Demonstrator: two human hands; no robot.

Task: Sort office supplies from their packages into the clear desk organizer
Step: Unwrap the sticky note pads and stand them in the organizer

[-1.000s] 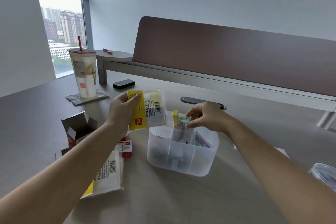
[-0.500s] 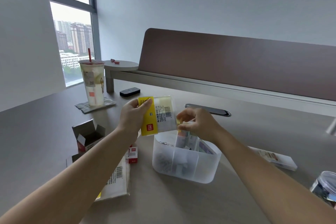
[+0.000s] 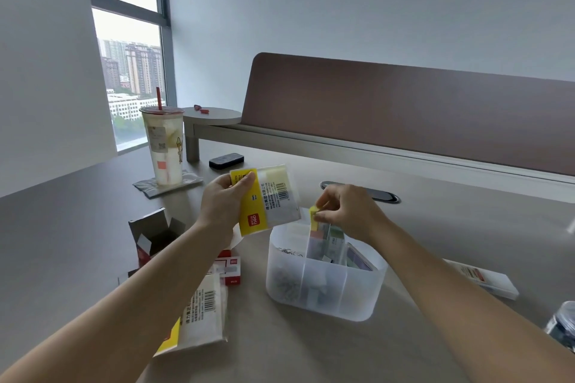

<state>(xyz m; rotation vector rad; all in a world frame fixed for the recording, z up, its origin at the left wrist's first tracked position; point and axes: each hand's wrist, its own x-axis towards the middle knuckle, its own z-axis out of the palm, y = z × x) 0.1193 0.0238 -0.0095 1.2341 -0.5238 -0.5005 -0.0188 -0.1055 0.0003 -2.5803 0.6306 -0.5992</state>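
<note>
Step in hand, as judged: loading a strip of coloured sticky tabs (image 3: 314, 221) into the clear desk organizer (image 3: 323, 277). The right hand (image 3: 348, 211) pinches the strip's yellow top end between thumb and forefinger, the other fingers curled in. The strip stands upright, its lower part already inside a rear compartment; whether it has reached the bottom cannot be told through the frosted wall.

The left hand (image 3: 222, 205) holds the yellow-and-clear package (image 3: 264, 199) raised just left of the organizer and above its rim, thumb over the yellow band, fingers wrapped behind. A pale pad shows through the wrapper, so the package probably is not empty.

Next move likely calls for letting the strip settle beside the boxes already in that compartment, then releasing it.

Both forearms reach in from below, wrists level. Paper clips lie in the organizer's front-left compartment.
</note>
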